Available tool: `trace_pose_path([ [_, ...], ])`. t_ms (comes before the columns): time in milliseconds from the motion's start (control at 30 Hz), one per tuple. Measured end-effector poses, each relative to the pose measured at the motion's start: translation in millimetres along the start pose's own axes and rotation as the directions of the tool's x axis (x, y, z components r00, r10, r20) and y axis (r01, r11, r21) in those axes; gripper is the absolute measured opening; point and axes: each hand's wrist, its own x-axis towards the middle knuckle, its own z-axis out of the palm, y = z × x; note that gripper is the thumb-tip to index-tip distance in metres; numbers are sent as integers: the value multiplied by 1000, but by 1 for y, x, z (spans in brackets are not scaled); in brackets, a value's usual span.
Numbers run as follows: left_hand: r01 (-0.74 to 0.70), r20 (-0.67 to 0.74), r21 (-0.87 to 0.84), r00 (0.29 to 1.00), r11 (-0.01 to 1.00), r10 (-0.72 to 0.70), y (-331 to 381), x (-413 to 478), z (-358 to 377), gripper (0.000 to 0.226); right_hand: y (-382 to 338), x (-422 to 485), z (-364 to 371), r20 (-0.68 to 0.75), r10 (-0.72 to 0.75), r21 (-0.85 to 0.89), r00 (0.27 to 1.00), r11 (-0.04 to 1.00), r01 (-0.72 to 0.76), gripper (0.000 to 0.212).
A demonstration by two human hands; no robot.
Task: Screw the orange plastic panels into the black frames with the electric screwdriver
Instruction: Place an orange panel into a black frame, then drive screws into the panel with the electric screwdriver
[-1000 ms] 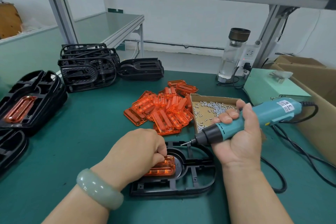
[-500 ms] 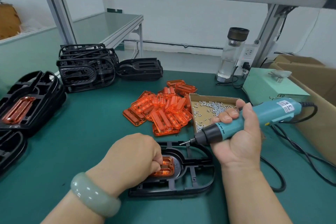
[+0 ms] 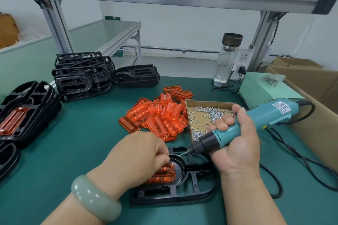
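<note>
A black frame [image 3: 182, 195] lies flat on the green mat at the near centre. An orange panel [image 3: 164, 175] sits in its round recess, half hidden under my left hand [image 3: 139, 157]. That hand's fingers are curled, and its fingertips pinch what looks like a small screw right at the bit tip. My right hand [image 3: 236, 144] grips the teal electric screwdriver [image 3: 256, 120], which is tilted down to the left. Its bit points at my left fingertips, just above the frame's rim.
A pile of loose orange panels [image 3: 159, 115] and a cardboard tray of screws [image 3: 206, 113] lie behind the frame. Stacks of black frames [image 3: 82, 78] stand at the back left, with panelled ones [image 3: 27, 107] at the far left. The screwdriver cable [image 3: 301, 160] trails right past a green box [image 3: 265, 91].
My left hand has lifted its fingertips off the panel's edge up toward the bit. The screwdriver tip has dipped slightly to meet them. The frame has not moved.
</note>
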Motion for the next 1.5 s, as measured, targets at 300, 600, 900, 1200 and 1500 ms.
trace_pose_path([
  [300, -152, -3, 49, 988, 987, 152, 41, 93, 7, 27, -2, 1, 2, -14, 16, 30, 1000, 999, -16, 18],
  [600, -177, 291, 357, 954, 917, 71, 66, 121, 12, 15, -1, 4, 1, -11, 42, 46, 999, 998, -41, 15],
  [900, -146, 106, 67, 985, 987, 139, 56, 114, 20, 34, -2, 5, -1, -6, 32, 57, 999, 998, -32, 17],
  [1200, -216, 6, -111, 976, 970, 218, 46, 110, 23, 20, -1, 4, 2, 2, 36, 88, 999, 995, -36, 21],
  [1500, 33, -125, -845, 958, 534, -257, 28, 90, 10, 18, -3, 5, -1, -21, 4, 18, 1000, 1000, -4, 23],
])
